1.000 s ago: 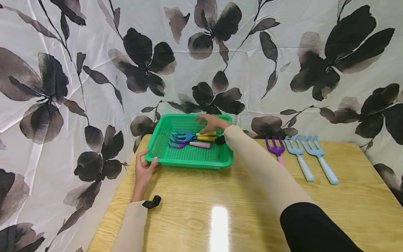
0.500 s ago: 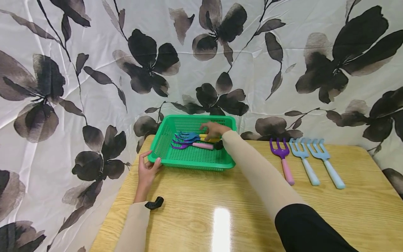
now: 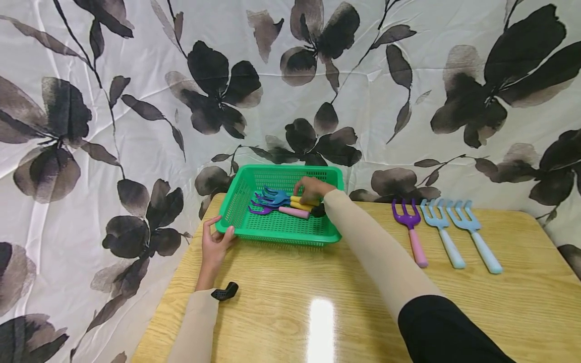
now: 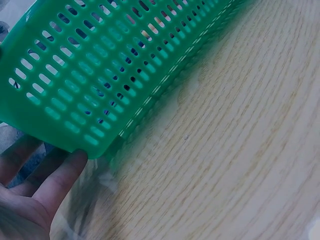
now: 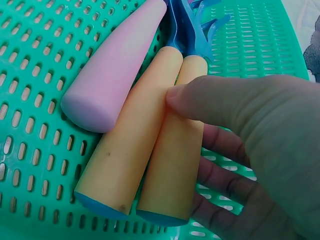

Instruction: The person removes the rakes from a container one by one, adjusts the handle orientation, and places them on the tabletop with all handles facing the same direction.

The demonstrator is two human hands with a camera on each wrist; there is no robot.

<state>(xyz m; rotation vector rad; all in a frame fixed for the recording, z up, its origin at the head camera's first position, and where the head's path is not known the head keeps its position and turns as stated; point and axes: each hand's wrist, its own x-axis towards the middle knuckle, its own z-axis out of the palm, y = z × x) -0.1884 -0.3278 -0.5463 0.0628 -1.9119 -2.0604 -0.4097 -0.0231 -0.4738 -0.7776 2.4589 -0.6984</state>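
A green plastic basket [image 3: 281, 235] stands on the table, its near left corner held between the thumb and fingers of my left hand [image 3: 216, 247]. Inside lie several small hand forks. Two have blue heads and yellow handles; one has a purple head and a pink handle [image 5: 110, 75]. My right hand [image 3: 313, 189] reaches into the basket and grips the right yellow-handled fork [image 5: 175, 165], thumb on top and fingers along its far side. The other yellow-handled fork [image 5: 130, 140] lies against it, beside the pink handle. The fork heads overlap, partly hiding one another.
To the right on the wooden table [image 3: 272, 312] lie a purple fork with a pink handle [image 3: 417, 248] and two light blue forks, the nearer one [image 3: 451, 249] beside the outer one [image 3: 485, 252]. A floral cloth [image 3: 290, 101] hangs behind the table.
My right hand has lowered from above the yellow handles and closed on one; the yellow-handled forks have shifted slightly. My left hand stays at the basket's corner. The head view has moved slightly.
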